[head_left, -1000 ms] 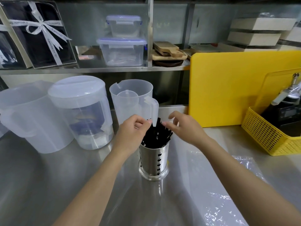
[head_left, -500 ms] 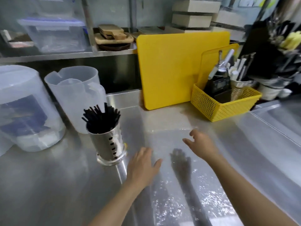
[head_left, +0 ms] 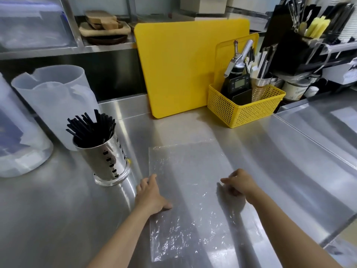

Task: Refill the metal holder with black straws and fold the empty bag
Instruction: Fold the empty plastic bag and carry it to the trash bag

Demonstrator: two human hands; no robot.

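So the empty bag [head_left: 190,200] is lying flat and unfolded on the steel table [head_left: 58,219], crinkly and see-through, and everything else is sitting around it. The left hand [head_left: 150,194] is pressing palm down on the bag's left edge, fingers spread open, not gripping anything. The right hand [head_left: 238,183] is hovering over the bag's right side with its fingers curled loosely; can't tell whether it's touching the plastic, but it isn't pinching it as far as I can see.

Just left of the bag the metal holder [head_left: 105,159] is standing upright, packed full of black straws [head_left: 90,126] fanning out of the top. Behind the holder, further left of the bag, a frosted plastic pitcher [head_left: 54,101] is sitting. Way past the bag's far edge a yellow cutting board [head_left: 179,66] is leaning against the back, and a yellow basket [head_left: 243,111] of tools is sitting beyond the bag's far right corner.
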